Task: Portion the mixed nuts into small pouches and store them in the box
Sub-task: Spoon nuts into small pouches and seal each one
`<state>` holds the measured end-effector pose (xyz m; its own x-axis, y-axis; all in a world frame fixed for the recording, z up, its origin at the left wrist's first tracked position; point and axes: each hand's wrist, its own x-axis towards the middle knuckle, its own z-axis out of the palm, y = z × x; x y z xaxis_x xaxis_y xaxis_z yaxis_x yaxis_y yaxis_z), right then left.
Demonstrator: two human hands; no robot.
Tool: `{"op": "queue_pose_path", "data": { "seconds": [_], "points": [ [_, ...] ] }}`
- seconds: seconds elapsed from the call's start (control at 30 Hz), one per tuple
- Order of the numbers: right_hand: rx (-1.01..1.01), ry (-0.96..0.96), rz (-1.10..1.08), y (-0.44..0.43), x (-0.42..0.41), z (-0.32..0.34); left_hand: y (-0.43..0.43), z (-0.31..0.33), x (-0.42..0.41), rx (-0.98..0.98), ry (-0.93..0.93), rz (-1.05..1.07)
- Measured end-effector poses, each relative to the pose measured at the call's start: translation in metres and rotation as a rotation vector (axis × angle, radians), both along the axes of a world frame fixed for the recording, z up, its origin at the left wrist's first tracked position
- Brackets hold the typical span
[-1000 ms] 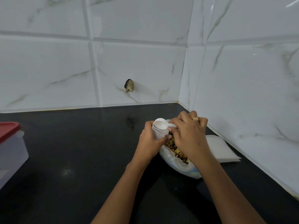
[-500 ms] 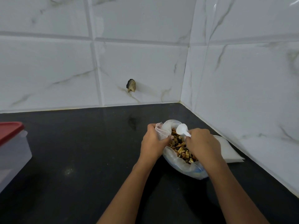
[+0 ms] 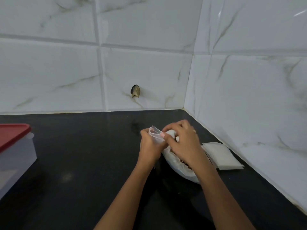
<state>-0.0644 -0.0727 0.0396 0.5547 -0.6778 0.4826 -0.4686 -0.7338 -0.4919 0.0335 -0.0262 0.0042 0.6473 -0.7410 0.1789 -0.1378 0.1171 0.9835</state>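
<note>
My left hand (image 3: pixel 150 146) grips a small clear pouch (image 3: pixel 155 134) and holds its mouth open just above the counter. My right hand (image 3: pixel 183 141) is closed on a white plastic spoon (image 3: pixel 172 133), whose bowl sits at the pouch's opening. Under my right hand lies the big plastic bag of mixed nuts (image 3: pixel 176 165); my hand and wrist hide most of the nuts. The storage box (image 3: pixel 15 156), clear with a red lid, stands at the left edge of the view.
A stack of flat empty pouches (image 3: pixel 221 155) lies to the right of the bag, near the right wall. The black counter (image 3: pixel 83 155) meets white tiled walls at the back and on the right. A chipped hole (image 3: pixel 135 91) marks the back wall.
My right hand has lifted the spoon out of the nut bag and brought it left to the mouth of the small pouch. My left hand has kept hold of the pouch.
</note>
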Motion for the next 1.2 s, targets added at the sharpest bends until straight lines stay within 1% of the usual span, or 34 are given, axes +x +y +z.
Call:
{"op": "queue_pose_path", "data": {
  "seconds": [0.07,0.2,0.3,0.37,0.5,0.63,0.73,0.97,1.03,1.1,1.2],
  "points": [
    [0.147,0.011,0.103,0.007,0.009,0.001,0.011,0.004,0.003,-0.005,0.036,0.013],
    [0.314,-0.060,0.213,0.011,0.029,0.014,0.039,0.004,0.022,0.024,-0.016,-0.003],
    [0.421,-0.113,0.263,0.015,0.048,0.020,0.063,0.000,0.043,-0.068,0.044,0.012],
    [0.478,-0.161,0.301,0.021,0.064,0.014,0.079,-0.006,0.057,-0.076,0.049,0.074],
    [0.540,-0.246,0.344,0.032,0.080,-0.004,0.092,-0.012,0.073,-0.034,0.081,0.122],
    [0.629,-0.357,0.415,0.029,0.078,-0.012,0.088,-0.005,0.080,-0.060,0.060,0.138],
    [0.596,-0.345,0.408,0.030,0.079,-0.014,0.089,-0.005,0.082,-0.085,0.075,0.122],
    [0.546,-0.372,0.369,0.038,0.084,-0.017,0.091,-0.005,0.078,-0.124,0.205,0.109],
    [0.594,-0.397,0.381,0.037,0.085,-0.017,0.091,-0.004,0.077,-0.139,0.251,0.104],
    [0.697,-0.445,0.423,0.036,0.085,-0.018,0.093,-0.003,0.077,-0.155,0.282,0.088],
    [0.779,-0.498,0.449,0.037,0.086,-0.019,0.093,-0.003,0.077,-0.165,0.295,0.053]
  ]
}}
